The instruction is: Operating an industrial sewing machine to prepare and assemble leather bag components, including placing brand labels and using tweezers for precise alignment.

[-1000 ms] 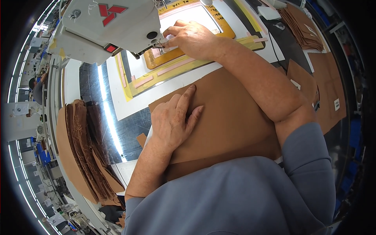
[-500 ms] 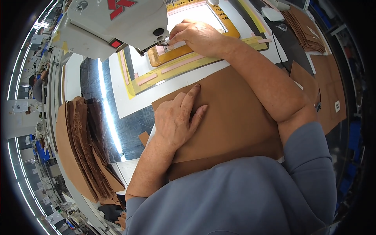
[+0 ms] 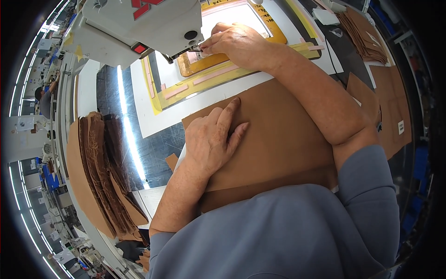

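Note:
My left hand (image 3: 209, 139) lies flat on a large brown panel (image 3: 283, 139) of leather or cloth, its index finger stretched toward the far edge and the thumb apart. Farther off, my right hand (image 3: 241, 45) is at the needle area of a white sewing machine (image 3: 148, 30), its fingers pinched together. Whatever is between those fingertips is too small and hidden to make out. Under that hand sits an amber-coloured frame (image 3: 204, 66) on a white template sheet (image 3: 151, 123) edged with yellow and pink tape strips.
A thick stack of brown pieces (image 3: 93, 176) with frayed edges stands at the left. Another brown stack (image 3: 362, 37) lies at the far right, above more brown panels (image 3: 395, 102). A small brown scrap (image 3: 172, 162) rests on the shiny metal table (image 3: 158, 158).
My right hand stays at the needle area, its fingers shifted slightly. The left hand keeps its place on the brown panel. The whole view has moved a little.

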Tool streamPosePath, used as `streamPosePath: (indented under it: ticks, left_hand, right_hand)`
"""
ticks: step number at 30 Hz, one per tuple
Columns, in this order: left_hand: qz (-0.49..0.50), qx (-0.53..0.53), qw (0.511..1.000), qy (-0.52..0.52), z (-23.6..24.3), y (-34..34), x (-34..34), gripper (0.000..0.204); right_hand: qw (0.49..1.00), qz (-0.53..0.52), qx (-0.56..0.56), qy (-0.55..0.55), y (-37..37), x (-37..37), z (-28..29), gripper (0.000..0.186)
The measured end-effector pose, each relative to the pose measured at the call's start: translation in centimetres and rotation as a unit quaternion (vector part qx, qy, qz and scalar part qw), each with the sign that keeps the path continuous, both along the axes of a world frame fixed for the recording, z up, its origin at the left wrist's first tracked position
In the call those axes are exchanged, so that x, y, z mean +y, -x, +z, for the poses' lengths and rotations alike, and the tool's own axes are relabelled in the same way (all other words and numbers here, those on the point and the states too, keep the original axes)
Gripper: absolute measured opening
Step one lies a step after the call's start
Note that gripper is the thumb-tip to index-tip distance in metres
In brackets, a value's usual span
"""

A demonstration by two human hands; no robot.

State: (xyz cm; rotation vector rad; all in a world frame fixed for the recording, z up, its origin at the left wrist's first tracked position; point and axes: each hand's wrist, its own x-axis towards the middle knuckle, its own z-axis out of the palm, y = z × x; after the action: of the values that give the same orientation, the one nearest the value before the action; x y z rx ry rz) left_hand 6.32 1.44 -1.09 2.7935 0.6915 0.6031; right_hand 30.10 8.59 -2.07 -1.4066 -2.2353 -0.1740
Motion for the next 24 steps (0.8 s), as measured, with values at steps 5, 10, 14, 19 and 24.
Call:
streamPosePath:
  ticks: [5,10,14,19,24]
  left_hand:
    - [0.002,-0.002,1.0,0.002,0.2,0.0,-0.1,0.053]
    - [0.005,0.008,1.0,0.004,0.3,0.0,-0.2,0.053]
    - [0.01,0.015,1.0,0.006,0.4,0.0,-0.2,0.053]
    - [0.015,0.016,1.0,0.021,0.5,0.0,-0.2,0.051]
    - [0.014,0.017,0.999,0.024,0.6,0.0,-0.3,0.051]
  right_hand:
    - [0.998,-0.028,0.017,0.044,0.0,-0.4,0.1,0.037]
    - [0.999,-0.049,0.004,-0.009,-0.2,0.3,-1.2,0.043]
    - [0.998,-0.045,-0.052,-0.009,0.6,0.1,-0.8,0.044]
    - [0.996,-0.04,-0.06,0.059,0.9,-0.4,0.4,0.044]
    - [0.995,-0.033,-0.062,0.069,0.8,-0.9,1.2,0.043]
